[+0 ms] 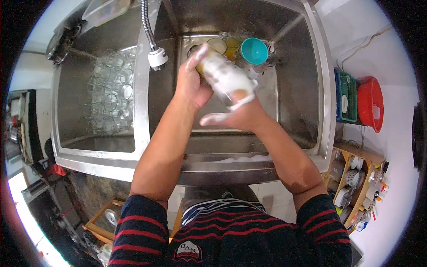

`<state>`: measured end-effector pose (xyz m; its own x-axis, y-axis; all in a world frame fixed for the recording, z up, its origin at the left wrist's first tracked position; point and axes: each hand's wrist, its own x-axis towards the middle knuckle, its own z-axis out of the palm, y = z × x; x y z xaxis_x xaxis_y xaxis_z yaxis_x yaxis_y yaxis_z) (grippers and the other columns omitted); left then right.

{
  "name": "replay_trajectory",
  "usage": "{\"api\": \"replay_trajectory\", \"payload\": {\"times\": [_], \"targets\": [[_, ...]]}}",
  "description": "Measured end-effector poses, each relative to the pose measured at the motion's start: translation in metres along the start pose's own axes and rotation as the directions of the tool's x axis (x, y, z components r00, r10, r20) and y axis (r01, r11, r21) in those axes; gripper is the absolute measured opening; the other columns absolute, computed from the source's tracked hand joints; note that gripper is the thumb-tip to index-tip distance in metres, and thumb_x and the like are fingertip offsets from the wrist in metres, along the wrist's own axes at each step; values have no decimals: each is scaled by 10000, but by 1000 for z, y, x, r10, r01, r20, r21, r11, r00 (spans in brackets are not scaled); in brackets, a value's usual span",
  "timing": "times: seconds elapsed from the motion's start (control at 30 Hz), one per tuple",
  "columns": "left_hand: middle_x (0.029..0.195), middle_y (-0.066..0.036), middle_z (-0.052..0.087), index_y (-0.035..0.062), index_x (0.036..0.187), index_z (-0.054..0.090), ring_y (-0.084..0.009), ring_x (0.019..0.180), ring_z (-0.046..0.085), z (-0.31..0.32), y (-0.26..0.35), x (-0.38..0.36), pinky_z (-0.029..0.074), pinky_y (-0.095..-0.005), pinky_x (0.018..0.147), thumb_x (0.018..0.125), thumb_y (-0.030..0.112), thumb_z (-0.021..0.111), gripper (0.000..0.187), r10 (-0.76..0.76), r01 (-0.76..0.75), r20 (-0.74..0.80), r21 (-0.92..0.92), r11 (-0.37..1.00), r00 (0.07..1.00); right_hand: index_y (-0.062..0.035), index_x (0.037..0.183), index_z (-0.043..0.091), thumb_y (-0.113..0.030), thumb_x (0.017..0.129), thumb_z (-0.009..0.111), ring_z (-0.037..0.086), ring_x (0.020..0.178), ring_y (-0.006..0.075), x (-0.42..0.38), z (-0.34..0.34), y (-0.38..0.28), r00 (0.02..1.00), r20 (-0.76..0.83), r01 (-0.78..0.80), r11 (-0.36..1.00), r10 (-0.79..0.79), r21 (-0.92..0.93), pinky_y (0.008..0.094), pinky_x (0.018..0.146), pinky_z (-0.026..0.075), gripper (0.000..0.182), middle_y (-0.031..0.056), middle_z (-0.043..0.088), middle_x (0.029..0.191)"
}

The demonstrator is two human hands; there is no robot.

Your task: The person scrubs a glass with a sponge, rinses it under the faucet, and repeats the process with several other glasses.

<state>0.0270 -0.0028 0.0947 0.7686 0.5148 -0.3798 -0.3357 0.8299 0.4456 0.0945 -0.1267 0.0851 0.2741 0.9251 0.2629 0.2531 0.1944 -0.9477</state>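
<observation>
Left hand (190, 80) clamped on a sudsy, clear glass cylinder (225, 76), right hand (244, 115) spread at its rim; probably slippery, fragile, so grip mid-body.

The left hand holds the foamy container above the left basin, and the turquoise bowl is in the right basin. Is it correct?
No: in the head view, the left hand holds the foamy container above the right basin. The turquoise bowl is there.

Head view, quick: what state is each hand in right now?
Left hand: closed on the far end of a foamy glass.
Right hand: at its near end, thumb spread; whether the fingers grip cannot be told.
</observation>
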Motion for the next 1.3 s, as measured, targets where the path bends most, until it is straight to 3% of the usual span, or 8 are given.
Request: {"api": "replay_trajectory", "payload": {"times": [0.07, 0.27, 0.47, 0.6, 0.8, 1.0, 1.13, 1.3], "targets": [[926, -169, 599, 2, 1026, 537, -332, 912, 597, -12, -4, 9, 478, -474, 867, 747, 178, 596, 335, -21, 23, -77, 30, 999, 997, 4, 1342, 375, -453, 648, 810, 421, 1241, 319, -1, -1, 2, 986, 119, 161, 812, -113, -562, 412, 1056, 312, 938, 196, 456, 1312], [918, -180, 608, -14, 914, 582, -321, 900, 597, -9, -2, -1, 478, -460, 865, 758, 236, 602, 295, 111, -108, 265, -26, 994, 958, 17, 1282, 465, -380, 622, 840, 436, 1222, 245, -3, 8, -9, 982, -44, -119, 777, 185, 618, 379, 1040, 320, 856, 131, 448, 1343], [942, -170, 609, -28, 982, 580, -319, 900, 598, -18, -10, 5, 481, -456, 862, 772, 251, 600, 350, 60, -47, -102, 132, 990, 993, 14, 1306, 428, -451, 638, 828, 467, 1203, 244, -1, 8, -1, 989, 55, 147, 863, -138, -483, 378, 1014, 370, 907, 126, 493, 1295], [956, -173, 603, -22, 999, 579, -320, 906, 593, -12, -4, -1, 475, -461, 873, 757, 258, 604, 372, 111, -72, 425, -105, 992, 898, 31, 1265, 469, -471, 664, 810, 493, 1127, 188, -7, 8, -8, 988, -106, -19, 767, 113, 641, 319, 956, 393, 854, 127, 513, 1257], [956, -157, 599, 4, 1006, 557, -302, 928, 591, -14, -11, 2, 475, -472, 878, 752, 204, 618, 329, 53, -50, -42, 77, 996, 998, 24, 1300, 431, -443, 629, 831, 420, 1245, 264, 0, 9, -5, 990, 66, 142, 903, -127, -406, 359, 1035, 337, 910, 137, 453, 1331], [983, -166, 586, 13, 1020, 537, -331, 947, 579, -13, -7, -1, 471, -507, 885, 753, 224, 598, 345, 108, -81, 341, -93, 992, 934, 2, 1238, 487, -407, 704, 798, 518, 1111, 198, -3, 12, 1, 961, -149, 31, 445, 232, 895, 367, 929, 435, 742, 106, 537, 1220], [964, -168, 612, 20, 1043, 554, -320, 912, 598, -9, -10, 2, 474, -484, 874, 789, 266, 597, 356, -11, 12, -71, 14, 1000, 997, 19, 1274, 453, -422, 689, 805, 507, 1129, 220, 0, 3, 5, 996, 29, 88, 962, -83, -260, 351, 972, 399, 812, 117, 513, 1251], [920, -159, 606, 6, 952, 577, -311, 873, 601, -10, -9, -3, 495, -450, 842, 739, 200, 629, 293, 21, -19, 73, -25, 1000, 997, 33, 1275, 442, -417, 697, 794, 502, 1151, 224, -1, 19, -6, 979, -93, -96, 817, 179, 569, 344, 998, 383, 813, 125, 514, 1256]]}}
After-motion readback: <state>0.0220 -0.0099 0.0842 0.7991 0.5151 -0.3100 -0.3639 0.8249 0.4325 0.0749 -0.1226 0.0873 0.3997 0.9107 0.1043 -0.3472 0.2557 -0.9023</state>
